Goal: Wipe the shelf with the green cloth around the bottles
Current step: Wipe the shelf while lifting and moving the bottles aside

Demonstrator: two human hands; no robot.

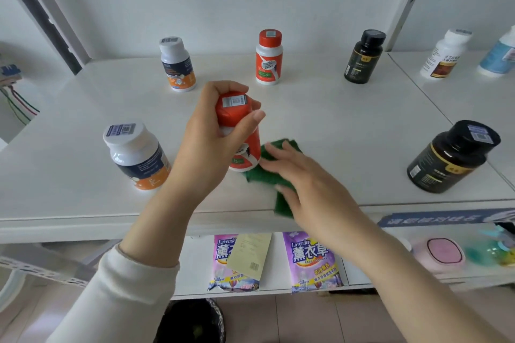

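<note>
The green cloth (274, 175) lies flat on the shelf (348, 131) beside the red bottle (241, 133), pressed under the right hand (303, 175), fingers spread. The left hand (211, 136) grips that bottle, tilted. Five bottles behind and either side apparently await wiping.

The left hand (207, 131) is bare, with short plain nails and no rings. Behind it, past a bare wrist and forearm, a cream long sleeve (122, 295) of soft fabric ends in a loose, slightly rolled cuff. The right hand (309, 184) is bare too, and the forearm behind it shows no sleeve.
</note>
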